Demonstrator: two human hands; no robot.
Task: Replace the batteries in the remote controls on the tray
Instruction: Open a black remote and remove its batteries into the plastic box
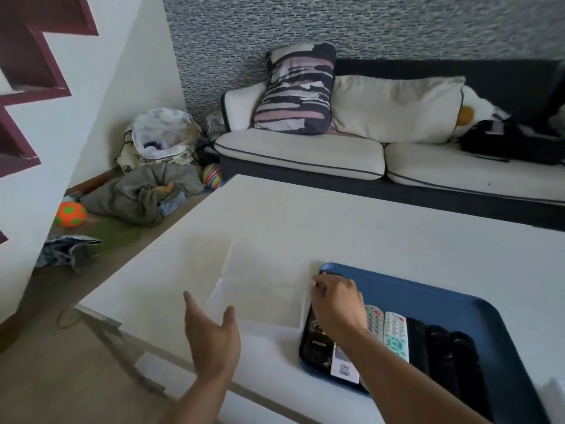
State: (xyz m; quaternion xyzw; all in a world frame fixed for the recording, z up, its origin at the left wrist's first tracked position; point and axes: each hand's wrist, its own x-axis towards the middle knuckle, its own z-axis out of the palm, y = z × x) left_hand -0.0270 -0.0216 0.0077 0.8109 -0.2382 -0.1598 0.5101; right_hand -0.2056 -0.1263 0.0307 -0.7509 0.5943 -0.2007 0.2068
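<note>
1. The tray (428, 289) is sitting at 4 o'clock on the counter (305, 215), carrying about 6 remotes (397, 335) lying side by side.
2. The right hand (336, 304) is reaching over the tray's 9 o'clock end, fingers curled down onto a dark remote (315, 338); whether they are grasping it I cannot tell.
3. The left hand (214, 338) is hovering at 7 o'clock, fingers released, holding nothing.
4. No batteries or opened covers are showing, so the work is probably just starting.

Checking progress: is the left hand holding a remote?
No, the left hand hovers open and empty over the table, left of the tray.
</note>
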